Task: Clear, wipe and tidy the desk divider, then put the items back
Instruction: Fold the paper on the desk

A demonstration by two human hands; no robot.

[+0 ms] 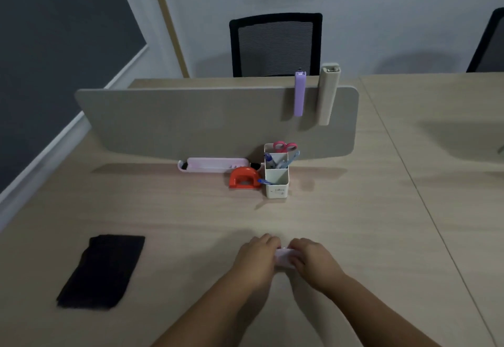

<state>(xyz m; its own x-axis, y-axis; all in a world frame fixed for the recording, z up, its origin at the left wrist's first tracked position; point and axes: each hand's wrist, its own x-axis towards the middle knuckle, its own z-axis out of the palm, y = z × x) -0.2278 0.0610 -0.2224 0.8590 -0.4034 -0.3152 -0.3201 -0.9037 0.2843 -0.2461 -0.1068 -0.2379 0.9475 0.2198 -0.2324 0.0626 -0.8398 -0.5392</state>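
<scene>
hands [283,256] on wooden desk [191,224], beige divider [191,120]

pink obj [283,256] mostly hidden betw hands, 2nd chair [489,44] cut off

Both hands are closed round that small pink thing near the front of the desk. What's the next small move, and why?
Probably set the small pink item down beside the pen holder. The left hand and right hand are both occupied, while the purple clip and beige clip hang on the divider and the black cloth lies unused.
</scene>
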